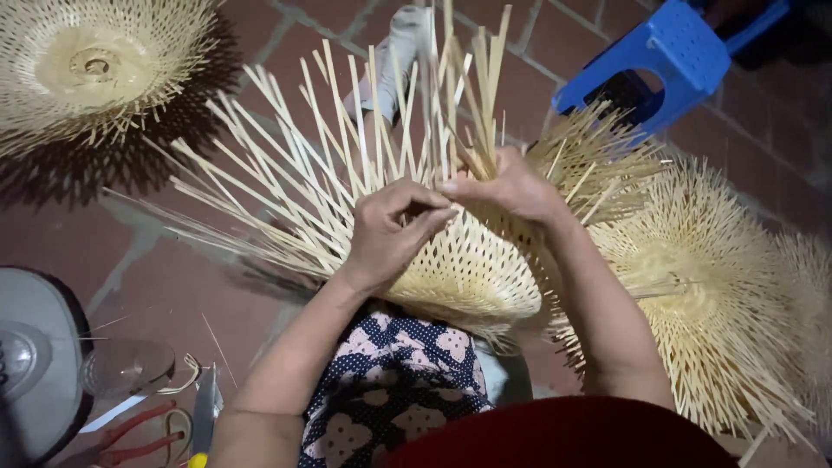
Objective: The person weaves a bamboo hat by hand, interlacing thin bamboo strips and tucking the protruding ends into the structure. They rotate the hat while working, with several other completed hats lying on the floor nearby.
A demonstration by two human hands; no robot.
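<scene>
Red brick floor (pixel 173 295) carries a finished woven piece (pixel 95 65) upper left; at centre the left hand (pixel 390 230) pinches strips of the half-woven bamboo basket (pixel 459 269), propped on her lap; right hand (pixel 511 186) grips neighbouring strips, steadying them; stacked pieces (pixel 719 286) right.

Near the middle, the left hand (pixel 387 232) and the right hand (pixel 511 186) press fingertip to fingertip on a half-woven bamboo basket (pixel 459 264) that rests on a lap in dotted floral cloth (pixel 394 381), its loose pale strips (pixel 364 139) fanning up and to the left. A finished woven piece (pixel 95 65) lies far left on the red tile floor (pixel 156 286), more woven pieces (pixel 719 286) are stacked at right, and a blue plastic stool (pixel 676 56) stands far right. At near left sit a grey fan (pixel 30 364) and red-handled scissors (pixel 139 433).
</scene>
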